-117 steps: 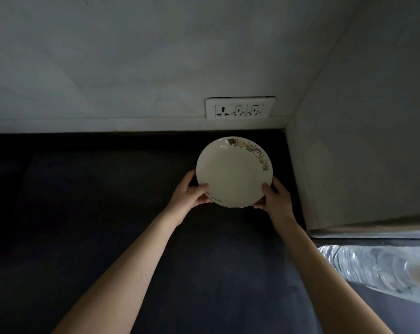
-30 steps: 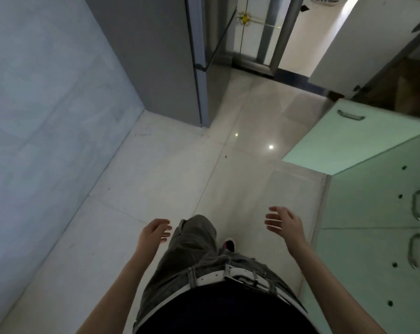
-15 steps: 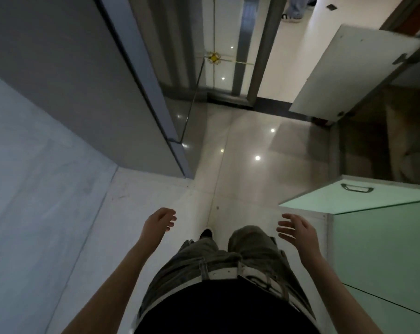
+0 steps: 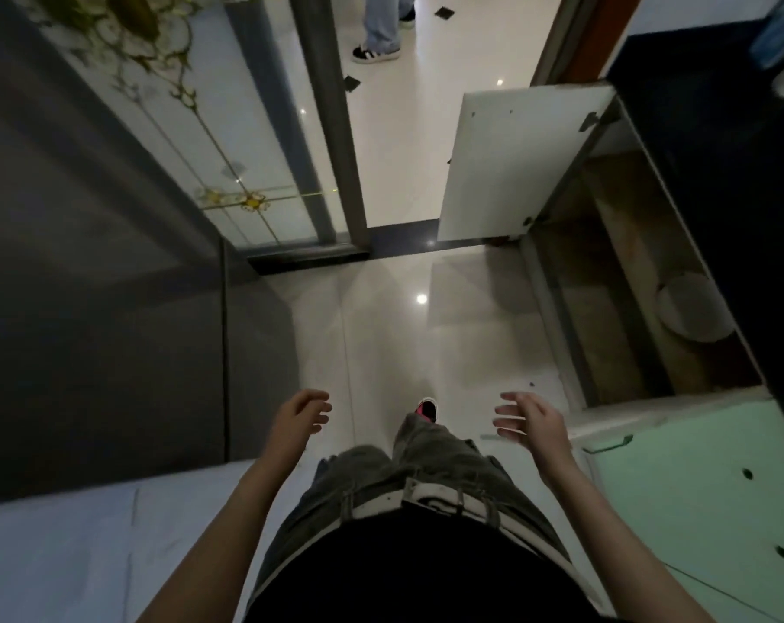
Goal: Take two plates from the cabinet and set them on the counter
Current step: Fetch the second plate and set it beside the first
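Observation:
A low cabinet stands open at the right, its white door swung out toward the floor space. Inside on its shelf lies a pale round plate, partly hidden under the dark counter edge. My left hand hangs in front of me with loosely curled fingers and holds nothing. My right hand is out to the right with fingers spread, empty, a short way in front of the cabinet opening. The plate set on the counter earlier is out of view.
A grey refrigerator fills the left side. A glass door with a floral pattern stands ahead beside a doorway where another person's legs and shoes show. Pale green cabinet doors are at the lower right. Glossy tile floor lies between.
I have turned from the counter, where both hands held a plate, and walked along the floor. The open cabinet and the plate inside have come into view at the right. Both hands are empty.

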### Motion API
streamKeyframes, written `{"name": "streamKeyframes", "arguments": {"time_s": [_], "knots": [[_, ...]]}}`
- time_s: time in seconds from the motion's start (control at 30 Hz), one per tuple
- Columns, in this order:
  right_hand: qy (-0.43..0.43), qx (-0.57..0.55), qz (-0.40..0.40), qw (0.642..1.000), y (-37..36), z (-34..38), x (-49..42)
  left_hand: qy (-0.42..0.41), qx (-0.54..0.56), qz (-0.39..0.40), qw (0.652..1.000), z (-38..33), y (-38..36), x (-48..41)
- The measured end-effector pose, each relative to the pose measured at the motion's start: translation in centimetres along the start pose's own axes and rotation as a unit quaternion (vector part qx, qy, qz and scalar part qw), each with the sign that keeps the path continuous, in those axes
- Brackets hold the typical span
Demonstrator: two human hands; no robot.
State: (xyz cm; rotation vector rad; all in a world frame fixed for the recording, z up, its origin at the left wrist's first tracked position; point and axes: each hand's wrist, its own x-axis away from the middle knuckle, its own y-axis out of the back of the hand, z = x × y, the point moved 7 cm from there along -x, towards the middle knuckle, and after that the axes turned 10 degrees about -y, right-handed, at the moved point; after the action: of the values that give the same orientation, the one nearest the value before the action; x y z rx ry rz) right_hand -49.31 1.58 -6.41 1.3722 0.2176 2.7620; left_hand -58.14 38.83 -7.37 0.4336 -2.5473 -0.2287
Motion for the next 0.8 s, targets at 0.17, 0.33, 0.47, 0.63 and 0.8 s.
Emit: {"name": "streamKeyframes", "arguments": {"time_s": [0.17,0.33,0.47,0.63,0.8], "knots": [[0.014,-0.026,-0.008,1.0,-0.7,9.4,-4.7,-0.006,-0.022,0.007,1.0,-5.3,0.1,-8.5],[0.001,-0.082,-0.037,0.996,-1.0,14.9,-9.4,-0.014,-0.045,0.026,0.999,-10.4,-0.6,-17.2],[-0.016,-0.134,-0.087,0.987,-0.6,17.5,-13.1,-0.019,-0.077,0.091,0.993,-14.9,-3.7,-25.4],[-0.04,-0.222,-0.16,0.961,0.6,19.3,-15.7,-0.06,-0.151,0.204,0.965,-22.9,-9.8,-35.3],[-0.065,-0.317,-0.239,0.916,2.1,18.4,-16.2,-0.117,-0.229,0.34,0.905,-30.5,-18.8,-41.0]]}}
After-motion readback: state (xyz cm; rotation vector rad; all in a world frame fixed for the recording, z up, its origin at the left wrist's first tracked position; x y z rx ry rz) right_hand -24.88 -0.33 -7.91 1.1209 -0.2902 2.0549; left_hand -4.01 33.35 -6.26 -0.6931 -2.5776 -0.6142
